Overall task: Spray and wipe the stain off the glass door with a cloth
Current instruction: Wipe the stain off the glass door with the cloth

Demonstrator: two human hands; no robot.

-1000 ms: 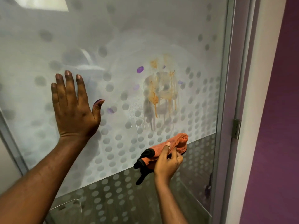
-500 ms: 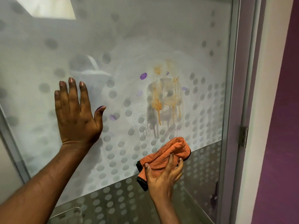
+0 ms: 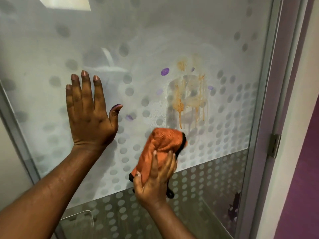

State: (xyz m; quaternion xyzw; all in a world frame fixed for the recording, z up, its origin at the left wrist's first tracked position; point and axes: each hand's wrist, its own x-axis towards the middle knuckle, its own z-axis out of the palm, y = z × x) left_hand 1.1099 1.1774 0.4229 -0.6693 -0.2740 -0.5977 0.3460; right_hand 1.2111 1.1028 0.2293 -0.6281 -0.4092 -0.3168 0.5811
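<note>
Two hands were on the glass door (image 3: 155, 40): my left hand (image 3: 89, 112) lay flat, fingers spread wide, and my right hand (image 3: 153, 180) pressed the bunched orange cloth (image 3: 160, 145) against the pane, just below the orange stain (image 3: 188, 100), whose drips ran down toward it.

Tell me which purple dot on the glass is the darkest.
The purple dot up-left of the orange stain: solid and vivid, while the other purple dots look faded.
</note>
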